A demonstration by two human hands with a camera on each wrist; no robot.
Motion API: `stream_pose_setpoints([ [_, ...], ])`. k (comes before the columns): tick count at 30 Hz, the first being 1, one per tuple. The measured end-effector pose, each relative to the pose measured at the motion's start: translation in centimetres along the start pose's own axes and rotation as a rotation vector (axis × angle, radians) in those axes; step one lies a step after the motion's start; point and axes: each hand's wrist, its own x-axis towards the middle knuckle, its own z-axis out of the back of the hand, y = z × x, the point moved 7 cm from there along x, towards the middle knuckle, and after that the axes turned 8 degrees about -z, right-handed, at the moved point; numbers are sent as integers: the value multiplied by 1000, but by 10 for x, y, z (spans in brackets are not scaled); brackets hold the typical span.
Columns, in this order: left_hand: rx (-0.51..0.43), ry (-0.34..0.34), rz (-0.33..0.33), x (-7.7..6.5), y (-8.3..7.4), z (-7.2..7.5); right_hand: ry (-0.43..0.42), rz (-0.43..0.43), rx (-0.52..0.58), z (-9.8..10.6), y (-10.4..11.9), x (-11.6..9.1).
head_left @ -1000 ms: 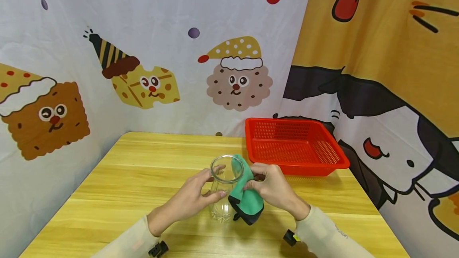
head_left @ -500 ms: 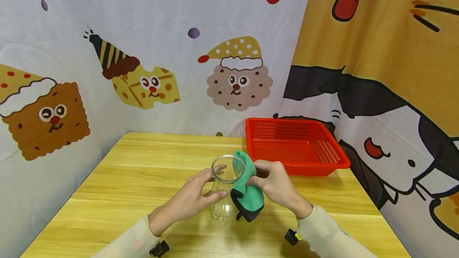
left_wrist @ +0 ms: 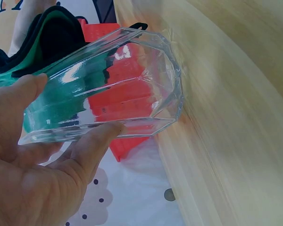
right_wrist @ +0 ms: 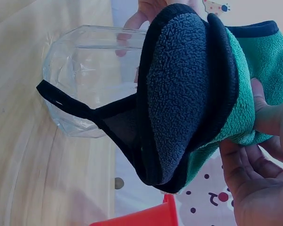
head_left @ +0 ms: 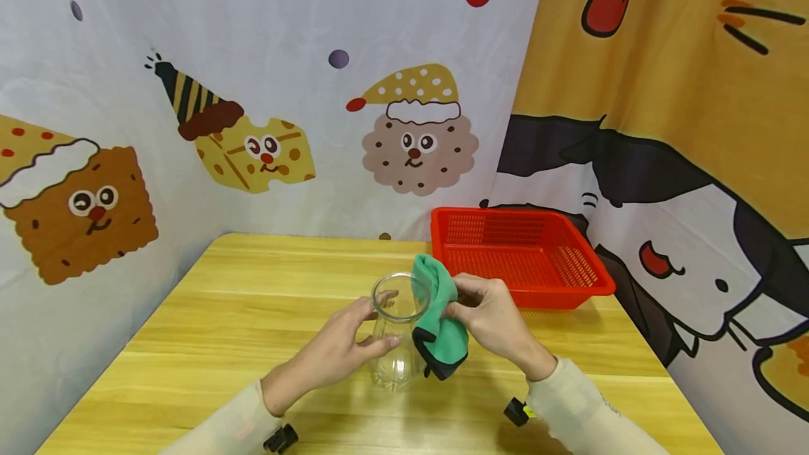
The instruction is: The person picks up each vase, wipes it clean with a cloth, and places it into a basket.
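Note:
A clear glass jar (head_left: 397, 369) with a round rim and a faceted base stands upright on the wooden table. My left hand (head_left: 341, 344) holds its side, thumb in front and fingers behind; the left wrist view also shows the thumb and fingers around the glass (left_wrist: 146, 89). My right hand (head_left: 499, 321) pinches a folded green cloth (head_left: 447, 339) with black edging at the jar's right side. Part of this cloth rises beside the rim. In the right wrist view, the cloth's dark grey underside (right_wrist: 179, 80) and a black hanging loop (right_wrist: 63, 100) face the camera.
A red plastic basket (head_left: 451, 212) with perforated walls stands at the table's back right, just beyond my right hand. Printed curtains (head_left: 284, 20) hang along the back and sides of the wooden table (head_left: 265, 279).
My right hand has moved slightly up and to the right, lifting the green cloth higher along the jar's rim. The left hand and the jar have stayed in place.

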Motion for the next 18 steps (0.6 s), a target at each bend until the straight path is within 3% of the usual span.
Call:
stream_pose_setpoints([
  [18, -32, 11, 35, 0, 2, -2, -5, 64, -16, 9, 1, -2],
])
